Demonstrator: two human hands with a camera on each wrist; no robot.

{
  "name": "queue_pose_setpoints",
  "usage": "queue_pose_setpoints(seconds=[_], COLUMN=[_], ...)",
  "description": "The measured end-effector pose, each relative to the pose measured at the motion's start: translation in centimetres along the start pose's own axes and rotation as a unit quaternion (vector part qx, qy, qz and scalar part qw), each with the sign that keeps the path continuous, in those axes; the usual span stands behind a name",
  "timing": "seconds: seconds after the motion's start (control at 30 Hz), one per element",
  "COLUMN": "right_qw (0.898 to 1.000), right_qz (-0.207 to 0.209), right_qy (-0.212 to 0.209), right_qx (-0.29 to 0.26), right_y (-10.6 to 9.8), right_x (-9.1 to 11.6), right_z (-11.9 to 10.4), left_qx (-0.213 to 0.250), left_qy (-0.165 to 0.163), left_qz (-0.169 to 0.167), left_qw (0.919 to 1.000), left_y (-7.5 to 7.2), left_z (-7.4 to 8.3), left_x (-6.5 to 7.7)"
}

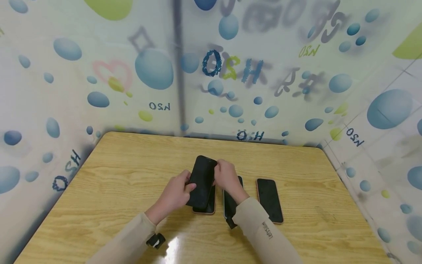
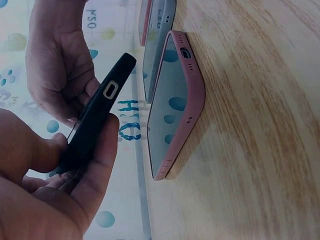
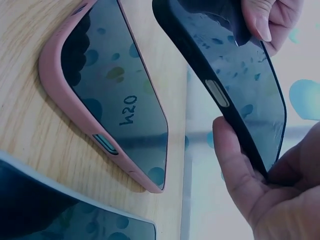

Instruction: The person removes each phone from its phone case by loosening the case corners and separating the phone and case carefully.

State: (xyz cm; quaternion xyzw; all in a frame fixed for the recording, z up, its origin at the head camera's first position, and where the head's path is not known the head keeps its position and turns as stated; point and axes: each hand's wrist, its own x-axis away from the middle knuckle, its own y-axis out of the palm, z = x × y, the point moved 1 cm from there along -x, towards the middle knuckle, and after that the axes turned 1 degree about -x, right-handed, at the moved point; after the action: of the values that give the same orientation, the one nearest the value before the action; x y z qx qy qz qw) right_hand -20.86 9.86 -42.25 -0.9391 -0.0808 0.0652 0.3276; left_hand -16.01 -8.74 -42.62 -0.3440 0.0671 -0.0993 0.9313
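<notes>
The left hand [image 1: 176,189] and right hand [image 1: 227,176] both pinch the dark-cased phone [image 1: 202,181], raised over a pink-cased phone [image 1: 212,204]. A slack or uneven grip could let it slip — probably onto the one below. Leftward the worktop [image 1: 115,165] offers broad room, its side edge well apart; rightward, a grey-edged phone [image 1: 229,205] and an outermost phone [image 1: 270,200] narrow it.

You're seated up to a wood-grain table [image 1: 125,165] in a makeshift booth, bubble-and-H2O-printed sheeting [image 1: 197,33] closing in three sides! Home or workplace, you can't tell.
</notes>
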Motion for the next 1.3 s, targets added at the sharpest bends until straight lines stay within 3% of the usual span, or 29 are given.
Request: queue_pose_setpoints(seconds=[0.27, 0.47, 0.9, 1.1, 1.3], right_qw=[0.999, 0.996, 0.974, 0.976, 0.978], right_qz=[-0.005, -0.015, -0.059, -0.076, -0.066], right_qy=[0.018, 0.040, 0.076, 0.059, 0.057], right_qx=[-0.027, -0.080, -0.206, -0.197, -0.190], right_y=[-0.4, -0.6, -0.6, -0.6, -0.4], right_x=[-0.2, -0.3, -0.6, -0.7, -0.6], right_z=[0.6, 0.5, 0.5, 0.5, 0.6], left_qx=[0.017, 0.033, 0.054, 0.056, 0.053], left_qy=[0.002, 0.007, 0.003, 0.012, 0.015], left_qz=[-0.014, -0.020, -0.014, -0.015, -0.011], left_qw=[0.9998, 0.9992, 0.9985, 0.9983, 0.9984], left_y=[-0.3, -0.5, -0.9, -0.8, -0.5], left_z=[-0.4, -0.8, -1.1, -1.4, -1.5], left_x=[-0.1, -0.2, -0.3, -0.4, -0.4])
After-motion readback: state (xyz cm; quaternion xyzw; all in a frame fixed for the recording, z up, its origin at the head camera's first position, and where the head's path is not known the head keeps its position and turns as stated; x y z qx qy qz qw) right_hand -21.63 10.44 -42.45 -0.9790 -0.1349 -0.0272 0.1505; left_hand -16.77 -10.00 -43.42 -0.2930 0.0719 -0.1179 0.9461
